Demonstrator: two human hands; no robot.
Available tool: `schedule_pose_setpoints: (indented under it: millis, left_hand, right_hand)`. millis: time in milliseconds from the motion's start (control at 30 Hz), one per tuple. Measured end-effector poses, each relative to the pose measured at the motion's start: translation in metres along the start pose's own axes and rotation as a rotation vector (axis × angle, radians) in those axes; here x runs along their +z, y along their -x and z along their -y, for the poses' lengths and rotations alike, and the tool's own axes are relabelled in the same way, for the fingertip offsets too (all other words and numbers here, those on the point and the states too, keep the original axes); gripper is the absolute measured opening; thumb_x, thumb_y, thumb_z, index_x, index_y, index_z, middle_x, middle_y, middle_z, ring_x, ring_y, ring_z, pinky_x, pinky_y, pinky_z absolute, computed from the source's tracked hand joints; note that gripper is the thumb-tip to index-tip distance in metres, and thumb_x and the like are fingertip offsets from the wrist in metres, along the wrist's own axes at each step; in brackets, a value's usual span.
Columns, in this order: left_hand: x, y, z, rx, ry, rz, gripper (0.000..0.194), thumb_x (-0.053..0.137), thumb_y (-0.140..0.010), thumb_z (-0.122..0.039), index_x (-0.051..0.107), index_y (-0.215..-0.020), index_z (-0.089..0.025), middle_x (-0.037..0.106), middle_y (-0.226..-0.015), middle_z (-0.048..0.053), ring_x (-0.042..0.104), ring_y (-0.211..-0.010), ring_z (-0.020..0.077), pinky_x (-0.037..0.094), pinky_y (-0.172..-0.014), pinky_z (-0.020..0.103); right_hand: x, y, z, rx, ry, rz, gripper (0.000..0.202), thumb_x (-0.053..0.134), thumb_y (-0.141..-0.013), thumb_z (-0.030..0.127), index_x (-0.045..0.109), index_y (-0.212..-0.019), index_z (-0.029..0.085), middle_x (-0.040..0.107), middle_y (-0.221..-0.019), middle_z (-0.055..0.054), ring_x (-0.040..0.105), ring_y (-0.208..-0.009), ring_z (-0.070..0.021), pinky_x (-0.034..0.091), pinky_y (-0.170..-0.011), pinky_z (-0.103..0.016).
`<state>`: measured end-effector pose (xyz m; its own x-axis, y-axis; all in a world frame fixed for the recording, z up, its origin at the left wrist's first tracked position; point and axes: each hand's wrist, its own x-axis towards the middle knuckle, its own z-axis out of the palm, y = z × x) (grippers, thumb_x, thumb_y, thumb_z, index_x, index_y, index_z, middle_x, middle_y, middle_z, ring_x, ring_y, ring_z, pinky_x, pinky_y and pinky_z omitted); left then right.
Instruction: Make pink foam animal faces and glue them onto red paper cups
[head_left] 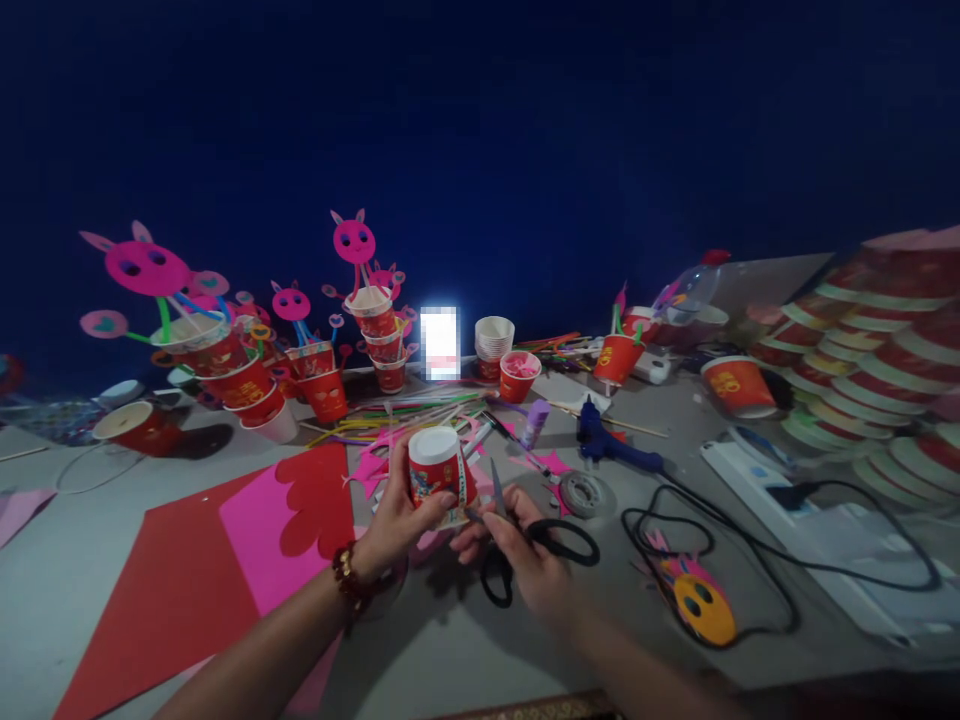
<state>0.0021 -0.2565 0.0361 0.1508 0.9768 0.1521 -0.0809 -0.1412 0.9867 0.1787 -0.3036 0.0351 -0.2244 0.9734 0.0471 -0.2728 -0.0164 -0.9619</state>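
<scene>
My left hand point(401, 530) is wrapped round a red printed paper cup point(435, 476), held upside down with its white base facing up. A pair of scissors point(498, 490) with black handles is in my right hand point(525, 555). Their blades are parted and point up beside the cup's right side. The fingertips of my right hand are close to the cup's rim; whether they touch it, I cannot tell. Just beyond the cup lie pink paper scraps point(369, 468). A clear tape roll point(583, 493) rests right of my right hand.
Cup figures with pink faces point(354, 241) stand at the back left. Red and pink sheets point(180, 580) lie at left. A blue glue gun point(619, 450) and its black cable are at right, near a power strip point(795, 540) and tall cup stacks point(877, 370).
</scene>
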Motion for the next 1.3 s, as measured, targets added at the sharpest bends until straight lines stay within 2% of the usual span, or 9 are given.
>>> schedule_pose_setpoints:
  millis: [167, 333, 433, 633, 767, 933, 1100, 1200, 1300]
  left_hand:
    - [-0.003, -0.002, 0.001, 0.107, -0.029, -0.083, 0.078, 0.081, -0.07, -0.037, 0.041, -0.135, -0.023, 0.059, -0.126, 0.011, 0.059, -0.115, 0.0285, 0.046, -0.1, 0.04]
    - [-0.011, -0.007, 0.005, -0.114, 0.172, 0.103, 0.076, 0.082, -0.066, -0.046, 0.048, -0.128, -0.02, 0.067, -0.113, 0.011, 0.066, -0.1, 0.0285, 0.053, -0.088, 0.041]
    - [-0.011, -0.007, 0.005, -0.173, 0.17, 0.121, 0.071, 0.082, -0.066, -0.048, 0.053, -0.122, -0.017, 0.07, -0.106, 0.013, 0.068, -0.094, 0.0286, 0.054, -0.085, 0.042]
    - [-0.002, -0.004, -0.014, -0.049, 0.107, 0.136, 0.062, 0.081, -0.07, -0.044, 0.056, -0.121, -0.02, 0.067, -0.12, 0.014, 0.067, -0.105, 0.0309, 0.054, -0.09, 0.044]
    - [-0.001, 0.0, -0.016, 0.022, 0.105, 0.155, 0.062, 0.08, -0.07, -0.048, 0.057, -0.12, -0.021, 0.071, -0.11, 0.011, 0.069, -0.098, 0.0292, 0.055, -0.087, 0.042]
    - [-0.008, 0.005, -0.004, 0.109, -0.048, -0.059, 0.07, 0.089, -0.056, -0.045, 0.06, -0.114, -0.02, 0.071, -0.102, 0.011, 0.066, -0.101, 0.0324, 0.053, -0.091, 0.046]
    - [-0.011, 0.006, 0.007, 0.184, -0.061, -0.067, 0.074, 0.091, -0.053, -0.04, 0.057, -0.117, -0.022, 0.069, -0.11, 0.012, 0.066, -0.102, 0.0328, 0.052, -0.093, 0.048]
    - [-0.009, 0.006, 0.008, 0.09, -0.014, -0.124, 0.074, 0.088, -0.056, -0.048, 0.058, -0.118, -0.021, 0.072, -0.103, 0.011, 0.068, -0.094, 0.0302, 0.054, -0.087, 0.045]
    - [-0.005, 0.001, 0.001, -0.089, 0.125, -0.065, 0.072, 0.084, -0.057, -0.059, 0.062, -0.111, -0.018, 0.073, -0.094, 0.011, 0.069, -0.084, 0.0284, 0.056, -0.081, 0.044]
  right_hand:
    - [-0.002, -0.006, 0.002, 0.029, -0.066, -0.042, 0.022, 0.055, -0.092, 0.05, 0.053, -0.087, 0.028, 0.075, -0.071, -0.003, 0.072, -0.06, -0.0226, 0.059, -0.063, -0.036]
    - [-0.006, -0.007, 0.002, 0.032, -0.111, 0.047, 0.022, 0.057, -0.092, 0.049, 0.052, -0.089, 0.028, 0.076, -0.073, -0.003, 0.073, -0.062, -0.0223, 0.059, -0.064, -0.036]
    - [-0.007, -0.008, 0.003, 0.042, -0.101, 0.041, 0.021, 0.059, -0.091, 0.049, 0.057, -0.095, 0.028, 0.074, -0.072, -0.002, 0.072, -0.063, -0.0214, 0.059, -0.066, -0.036]
    - [-0.012, -0.008, 0.013, -0.023, 0.226, -0.031, 0.023, 0.059, -0.092, 0.046, 0.062, -0.087, 0.023, 0.07, -0.075, 0.0, 0.067, -0.066, -0.0168, 0.053, -0.06, -0.026]
    - [-0.014, -0.005, 0.015, -0.132, 0.425, -0.045, 0.027, 0.056, -0.094, 0.043, 0.067, -0.081, 0.023, 0.067, -0.071, 0.0, 0.062, -0.066, -0.0162, 0.05, -0.061, -0.025]
    - [-0.009, -0.007, 0.011, 0.028, 0.068, -0.095, 0.028, 0.06, -0.089, 0.053, 0.066, -0.081, 0.027, 0.07, -0.067, -0.002, 0.067, -0.06, -0.0205, 0.055, -0.058, -0.03]
    - [-0.003, -0.013, 0.012, 0.111, -0.163, -0.084, 0.027, 0.066, -0.082, 0.052, 0.065, -0.082, 0.025, 0.071, -0.066, -0.001, 0.067, -0.056, -0.0195, 0.054, -0.054, -0.03]
    - [-0.004, -0.011, 0.013, 0.112, -0.175, -0.046, 0.028, 0.064, -0.086, 0.051, 0.064, -0.084, 0.023, 0.072, -0.065, 0.0, 0.067, -0.054, -0.0178, 0.054, -0.053, -0.027]
    - [-0.009, -0.007, 0.013, 0.041, -0.082, 0.016, 0.028, 0.057, -0.092, 0.049, 0.065, -0.087, 0.023, 0.074, -0.073, -0.002, 0.07, -0.061, -0.0182, 0.057, -0.061, -0.029]
